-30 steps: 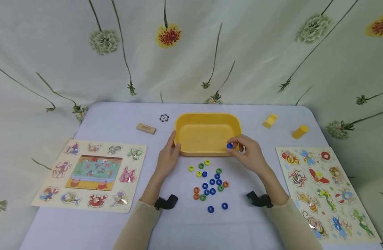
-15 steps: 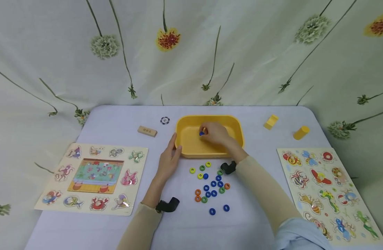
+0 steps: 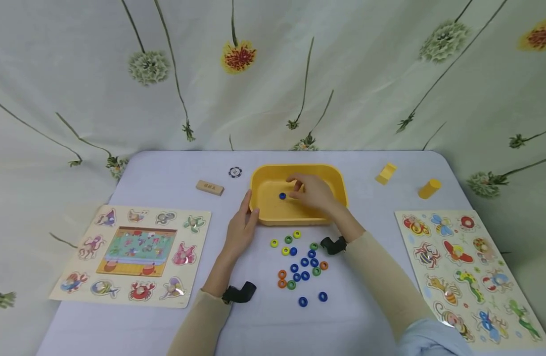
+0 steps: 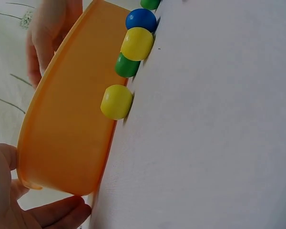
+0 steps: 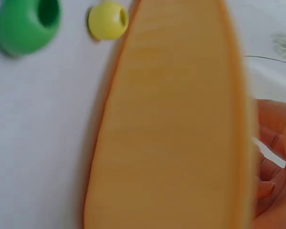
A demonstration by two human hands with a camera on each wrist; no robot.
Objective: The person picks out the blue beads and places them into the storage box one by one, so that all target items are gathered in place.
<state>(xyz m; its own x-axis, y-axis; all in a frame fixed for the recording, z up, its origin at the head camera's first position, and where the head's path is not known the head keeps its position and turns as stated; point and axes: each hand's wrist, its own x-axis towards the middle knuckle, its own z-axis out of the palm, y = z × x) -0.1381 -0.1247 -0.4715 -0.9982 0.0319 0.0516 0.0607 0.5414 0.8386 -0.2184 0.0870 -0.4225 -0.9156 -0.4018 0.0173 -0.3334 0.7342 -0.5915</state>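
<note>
A yellow tray [image 3: 264,217] stands at the middle of the table, and one blue bead [image 3: 282,196] lies on its floor. My right hand [image 3: 315,193] is over the tray just right of that bead, thumb and fingers parted with nothing between them. At the tray's left end my left hand [image 3: 242,227] rests against the wall; in the left wrist view its straight fingers [image 4: 62,212] touch the corner. In front of the tray lie several loose beads in blue, green, orange and yellow, such as a yellow bead [image 4: 117,102] close to the wall.
A sea-animal puzzle board [image 3: 197,257] lies on the left, an insect puzzle board [image 3: 411,242] on the right. Behind are a wooden block [image 3: 209,187], a poker chip [image 3: 235,172], a yellow block [image 3: 386,174] and a yellow cylinder [image 3: 430,189].
My right hand carried the blue bead from the tray's right front edge to its middle, let it go there and drew slightly right. The left hand stays at the tray.
</note>
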